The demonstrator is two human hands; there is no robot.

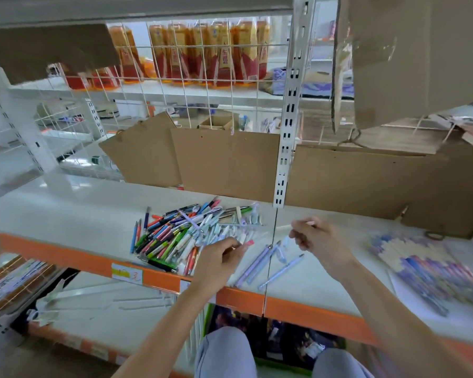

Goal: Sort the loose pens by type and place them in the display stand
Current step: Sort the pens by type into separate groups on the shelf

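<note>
Pile (187,236) sat mid-shelf (66,214), within my reach. Left hand (220,261) pinched pink-capped pen (247,244) off its edge. Right hand (316,238) pinched pale pen (311,223), above lilac group (268,264) — likely sorting by type. No stand seen.

White shelf (66,214), orange-edged; on it: pen heap (186,236), lilac pens (268,264), cardboard (224,162), perhaps packs (426,268) at right.

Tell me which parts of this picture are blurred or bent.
Head view: the flat packs of pens at the right edge are smeared by blur; the mixed pile of coloured pens is sharper; both hands, left and right, are slightly soft; the wide lens tilts the white slotted upright.
</note>
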